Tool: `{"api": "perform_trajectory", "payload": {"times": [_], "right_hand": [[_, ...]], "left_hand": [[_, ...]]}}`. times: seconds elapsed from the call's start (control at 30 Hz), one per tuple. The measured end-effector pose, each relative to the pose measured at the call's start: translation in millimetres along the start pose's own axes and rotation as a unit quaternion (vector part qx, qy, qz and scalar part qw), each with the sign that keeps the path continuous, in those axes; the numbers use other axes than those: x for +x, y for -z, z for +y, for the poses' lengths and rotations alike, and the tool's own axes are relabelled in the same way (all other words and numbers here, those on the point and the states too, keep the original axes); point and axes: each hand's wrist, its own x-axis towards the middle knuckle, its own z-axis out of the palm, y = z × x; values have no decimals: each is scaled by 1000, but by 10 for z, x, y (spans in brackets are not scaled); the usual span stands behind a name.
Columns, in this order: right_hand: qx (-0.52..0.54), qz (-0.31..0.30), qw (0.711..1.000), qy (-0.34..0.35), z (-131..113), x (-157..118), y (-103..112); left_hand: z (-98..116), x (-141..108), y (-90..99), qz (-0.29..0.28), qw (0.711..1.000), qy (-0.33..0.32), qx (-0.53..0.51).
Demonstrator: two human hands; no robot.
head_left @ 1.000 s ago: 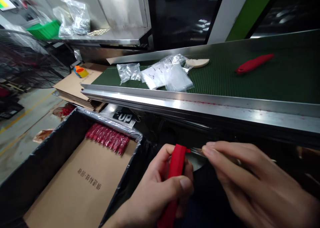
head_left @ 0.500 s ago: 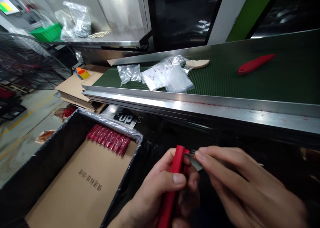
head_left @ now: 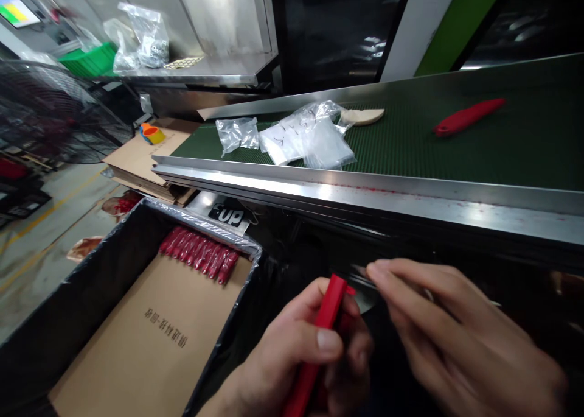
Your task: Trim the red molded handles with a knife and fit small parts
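A long red plastic piece [head_left: 332, 301] is gripped in my left hand [head_left: 301, 350], thumb on its near face and fingers curled behind it. A small red bit stands out from its upper right edge. To the right, my right hand [head_left: 447, 325] pinches a thin, dark, pointed tool [head_left: 364, 274] between thumb and fingertips; its exact kind is too blurred to tell. The tool's tip is apart from the red piece. Another red piece [head_left: 469, 117] lies on the green conveyor belt [head_left: 396, 149].
At the left, a black-lined box [head_left: 45, 319] holds cardboard [head_left: 137, 344] and a row of wrapped red pieces [head_left: 198, 254]. Plastic bags [head_left: 305, 137] and a beige piece [head_left: 365, 117] lie on the belt. A metal rail [head_left: 365, 195] edges it. Behind the box is stacked cardboard [head_left: 125, 152].
The tool in my right hand has drawn back from the red piece, to the right. My left hand and the red piece have shifted slightly down and right.
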Motion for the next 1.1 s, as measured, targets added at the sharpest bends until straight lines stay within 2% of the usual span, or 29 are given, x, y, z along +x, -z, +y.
{"api": "perform_trajectory", "payload": {"times": [0.07,0.13,0.2,0.3,0.37,0.43,0.57,0.63,0.77,0.9,1.0,1.1], "right_hand": [[29,50,996,-73,-22,43,-9],[83,58,984,-145,-42,102,-3],[132,19,976,-173,-53,168,17],[191,-76,961,-185,-62,249,34],[226,-109,945,-212,-68,269,11],[245,-79,932,-255,-65,258,-41],[234,67,914,-324,2,195,-134],[201,94,925,-309,33,157,-129],[152,13,968,-199,15,44,-48],[74,-15,996,-49,16,-60,15],[-10,-56,997,60,92,-89,25],[-55,-61,993,89,140,-94,15]], "left_hand": [[-9,5,41,-22,1000,1,15],[-18,9,52,-6,999,2,37],[-25,8,25,28,997,2,67],[-26,-1,-62,82,989,17,122],[-17,-6,-122,118,979,29,164],[-5,-3,-164,140,969,33,201],[-12,21,-158,134,968,-6,210],[-37,29,-114,128,973,-24,193],[-89,27,-31,93,987,-33,124],[-104,23,-49,73,996,-28,37],[-87,27,-104,74,997,-22,-15],[-67,29,-140,85,996,-8,-31]]}}
